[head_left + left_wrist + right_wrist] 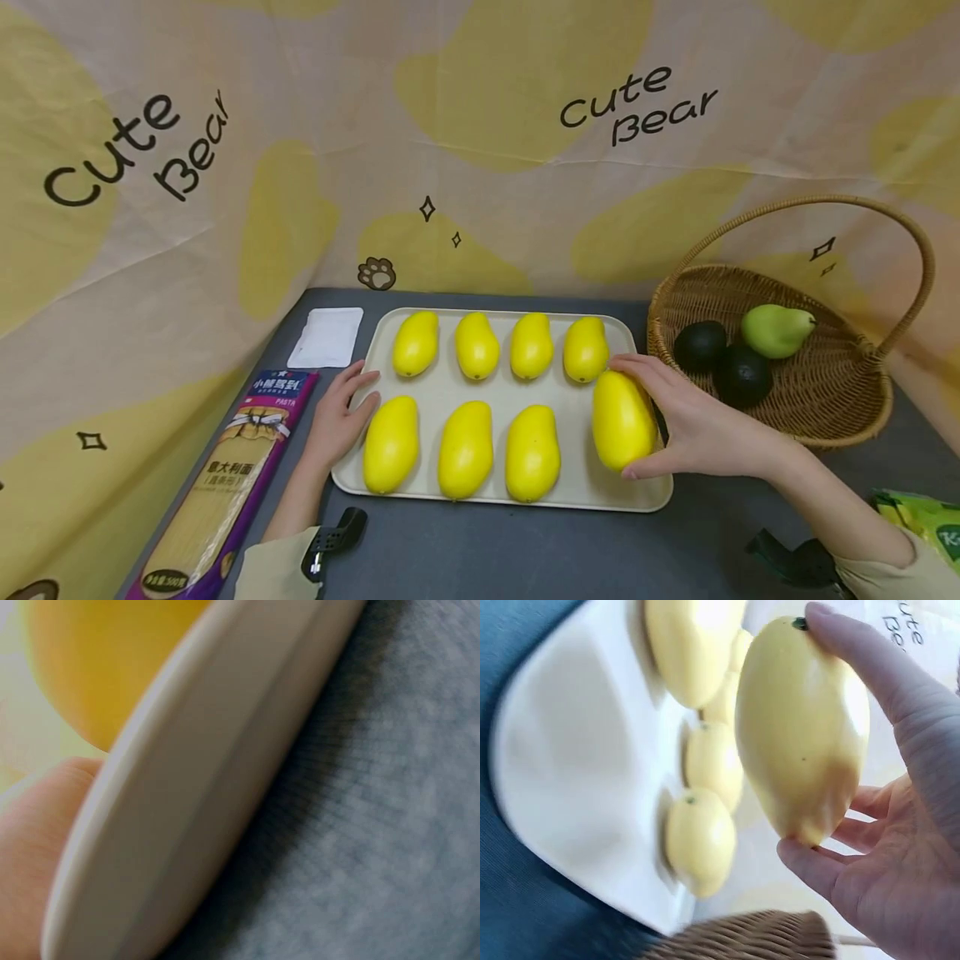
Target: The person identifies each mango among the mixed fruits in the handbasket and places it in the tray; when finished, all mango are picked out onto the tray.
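Observation:
My right hand (701, 421) holds a yellow mango (624, 421) by its two ends, thumb at one and fingertips at the other, above the right front part of a cream tray (600, 496). In the right wrist view this mango (802, 724) is raised over the tray, its green stem spot by the thumb. Several more mangoes lie on the tray in two rows, among them a front left mango (392, 446) and a back right mango (587, 350). At the tray's left edge rests my left hand (339, 421), its fingers relaxed over the rim, thumb near the front left mango.
Right of the tray stands a wicker basket (862, 392) with a tall handle, holding a green pear (776, 331) and two avocados (742, 377). A pasta pack (225, 483) and a white packet (327, 336) lie on the left. A green bag (926, 521) sits at the right edge.

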Motion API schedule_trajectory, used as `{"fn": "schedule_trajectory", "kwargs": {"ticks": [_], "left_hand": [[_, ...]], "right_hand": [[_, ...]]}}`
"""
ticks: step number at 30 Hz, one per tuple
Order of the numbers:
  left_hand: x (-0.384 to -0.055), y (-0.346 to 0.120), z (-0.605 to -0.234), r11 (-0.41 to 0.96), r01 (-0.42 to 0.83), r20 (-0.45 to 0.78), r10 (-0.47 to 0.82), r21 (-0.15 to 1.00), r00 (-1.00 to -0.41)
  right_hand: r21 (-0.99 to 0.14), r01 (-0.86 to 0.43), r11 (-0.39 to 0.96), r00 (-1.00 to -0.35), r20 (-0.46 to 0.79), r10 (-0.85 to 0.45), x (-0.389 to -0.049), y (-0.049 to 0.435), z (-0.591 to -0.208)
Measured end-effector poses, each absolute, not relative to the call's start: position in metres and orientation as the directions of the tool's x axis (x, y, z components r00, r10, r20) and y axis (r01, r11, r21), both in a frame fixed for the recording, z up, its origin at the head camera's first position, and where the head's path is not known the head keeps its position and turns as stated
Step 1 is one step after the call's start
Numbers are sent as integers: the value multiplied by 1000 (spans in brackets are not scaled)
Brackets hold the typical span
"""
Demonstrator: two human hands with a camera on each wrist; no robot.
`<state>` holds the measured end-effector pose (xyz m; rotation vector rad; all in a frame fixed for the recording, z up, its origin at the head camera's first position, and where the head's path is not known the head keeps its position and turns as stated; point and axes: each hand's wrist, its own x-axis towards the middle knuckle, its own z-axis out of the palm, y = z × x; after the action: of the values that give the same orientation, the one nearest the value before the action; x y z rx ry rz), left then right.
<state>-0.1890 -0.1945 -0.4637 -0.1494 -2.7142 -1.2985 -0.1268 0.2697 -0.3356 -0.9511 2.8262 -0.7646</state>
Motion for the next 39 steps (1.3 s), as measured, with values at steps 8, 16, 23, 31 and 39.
{"fn": "schedule_trajectory", "kwargs": {"ticks": [8,16,23,31,39], "left_hand": [[-189,-194,-462,623,135,147,32,771,-989],[-190,-194,-462,623,121,130,32,773,-991],[-190,-194,-462,625,124,134,32,771,-990],[-189,-194,-463,629,135,146,34,765,-989],[-189,-193,-463,625,151,166,35,766,-986]], "right_hand": [[-502,-484,717,-819,-31,-574,-124,256,-366],[-518,-464,719,-813,-72,-578,-123,253,-380],[-508,-487,710,-802,-61,-594,-123,254,-390],[-528,-481,699,-797,-68,-600,-123,255,-395],[-544,-479,689,-791,-73,-608,-121,255,-394]]}}
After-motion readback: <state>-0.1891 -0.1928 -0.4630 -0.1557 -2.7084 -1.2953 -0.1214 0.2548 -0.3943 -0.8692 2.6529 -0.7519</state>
